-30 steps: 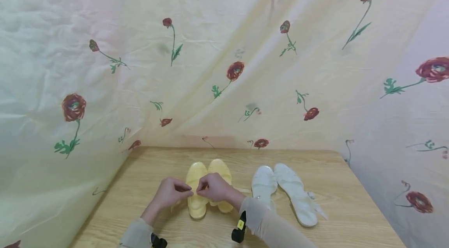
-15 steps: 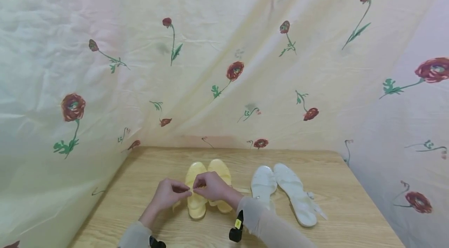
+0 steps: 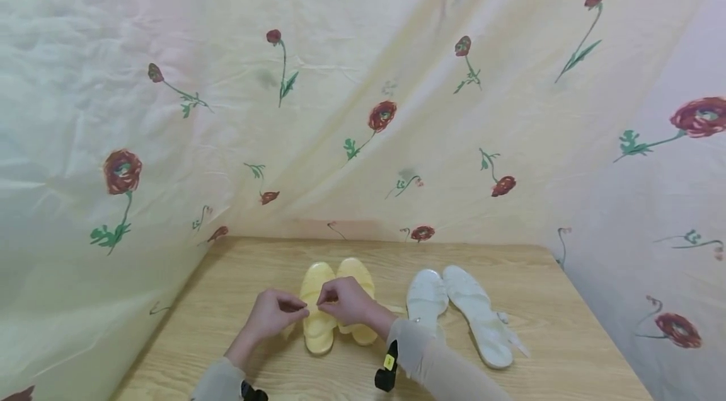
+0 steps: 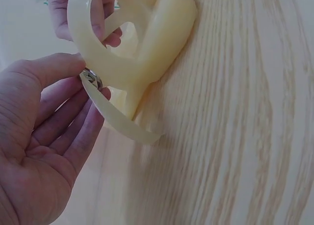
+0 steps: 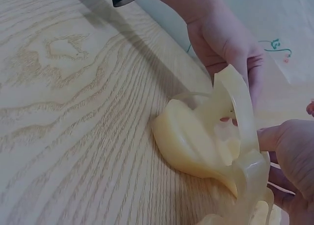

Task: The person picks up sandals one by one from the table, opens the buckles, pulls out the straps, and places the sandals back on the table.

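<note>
A pair of pale yellow jelly sandals stands on the wooden table, and both hands are at the left sandal [image 3: 319,333]. My left hand [image 3: 271,313] pinches its ankle strap [image 4: 110,110] near the metal buckle [image 4: 91,79], thumb on one side and fingers on the other. The strap's loose end hangs below the fingers in the left wrist view. My right hand [image 3: 347,301] pinches the strap band [image 5: 240,105] from the opposite side, its fingertips partly hidden behind the band. The right yellow sandal [image 3: 356,267] lies partly beneath the right hand.
To the right lie two whitish sandals, one straight [image 3: 426,294] and one slanted [image 3: 479,313], its strap spread outward. My right sleeve [image 3: 420,347] covers part of the straight one. Flower-patterned cloth [image 3: 340,136] hangs behind and beside the wooden table [image 3: 255,262].
My right hand shifted slightly left toward the left hand, then back right, leaving a small gap between the fingertips. My left hand has barely moved; the sandals stay in place.
</note>
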A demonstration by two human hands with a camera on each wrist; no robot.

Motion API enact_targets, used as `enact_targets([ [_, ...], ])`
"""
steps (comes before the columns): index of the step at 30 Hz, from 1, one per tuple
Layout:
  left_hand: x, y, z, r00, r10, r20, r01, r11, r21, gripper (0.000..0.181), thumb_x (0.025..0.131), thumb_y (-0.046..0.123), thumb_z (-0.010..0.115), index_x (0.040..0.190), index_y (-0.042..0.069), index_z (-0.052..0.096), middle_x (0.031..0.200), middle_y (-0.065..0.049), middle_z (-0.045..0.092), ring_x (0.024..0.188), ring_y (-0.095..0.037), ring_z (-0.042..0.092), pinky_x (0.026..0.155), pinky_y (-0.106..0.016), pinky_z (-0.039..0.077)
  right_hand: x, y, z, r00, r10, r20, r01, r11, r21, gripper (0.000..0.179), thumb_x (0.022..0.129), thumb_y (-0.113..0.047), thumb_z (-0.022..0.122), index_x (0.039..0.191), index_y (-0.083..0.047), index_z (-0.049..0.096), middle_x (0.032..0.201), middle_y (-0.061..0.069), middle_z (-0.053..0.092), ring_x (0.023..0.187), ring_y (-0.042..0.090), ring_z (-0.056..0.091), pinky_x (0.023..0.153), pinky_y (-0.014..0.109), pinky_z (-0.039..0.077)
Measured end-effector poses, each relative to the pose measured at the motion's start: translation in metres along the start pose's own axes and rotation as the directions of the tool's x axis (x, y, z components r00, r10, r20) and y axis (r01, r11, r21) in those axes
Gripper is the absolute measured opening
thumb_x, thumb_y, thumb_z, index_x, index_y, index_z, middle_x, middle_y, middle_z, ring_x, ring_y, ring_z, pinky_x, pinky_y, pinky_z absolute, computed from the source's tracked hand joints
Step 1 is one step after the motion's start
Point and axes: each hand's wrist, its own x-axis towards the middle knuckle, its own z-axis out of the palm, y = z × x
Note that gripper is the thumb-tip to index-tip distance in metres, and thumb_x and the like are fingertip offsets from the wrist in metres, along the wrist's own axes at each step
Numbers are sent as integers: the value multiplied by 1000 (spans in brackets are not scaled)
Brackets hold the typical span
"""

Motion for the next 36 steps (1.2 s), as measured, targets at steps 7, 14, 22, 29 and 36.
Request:
enact_targets([
  [7, 2, -2, 3, 1000, -7, 0, 7, 1000, -23, 15, 85, 18, 90, 93, 7, 84, 88, -7, 82, 74, -4, 72, 72, -21, 60, 4, 1, 0, 997, -72, -15, 71, 995, -63, 4, 99, -13, 74, 100, -12, 77, 100, 0, 81, 97, 11, 75, 89, 23, 59],
  [14, 3, -2, 5, 1000, 24, -9, -25, 999, -37, 13, 84, 16, 91, 92, 7, 84, 89, -9, 83, 73, -3, 73, 71, -20, 60, 10, -3, 3, 996, -85, 19, 86, 996, -39, 8, 99, -10, 73, 98, -14, 80, 102, -2, 83, 100, 7, 77, 90, 20, 59],
  [22, 0, -2, 3, 1000, -11, -3, 11, 999, -40, 14, 86, 19, 89, 92, 8, 84, 88, -6, 82, 74, -5, 73, 70, -21, 60, 8, -4, 4, 999, -18, 28, 19, 999, -31, 8, 99, -12, 76, 94, -16, 81, 98, -5, 83, 99, 4, 75, 90, 16, 56],
  [29, -1, -1, 4, 999, -45, -4, 45, 998, -47, 15, 86, 18, 89, 93, 6, 83, 88, -7, 82, 74, -8, 74, 69, -22, 61, 5, -3, -1, 999, -41, -1, 41, 997, -67, 6, 99, -12, 76, 97, -15, 81, 98, -5, 82, 97, 5, 75, 88, 19, 58],
  [36, 2, -1, 8, 1000, -4, -11, 3, 999, -46, 14, 86, 15, 89, 91, 4, 82, 85, -9, 82, 71, -5, 73, 68, -21, 61, 11, -6, 0, 995, -103, 5, 103, 989, -107, 6, 98, -13, 76, 99, -15, 81, 100, -5, 83, 98, 7, 76, 89, 21, 59],
])
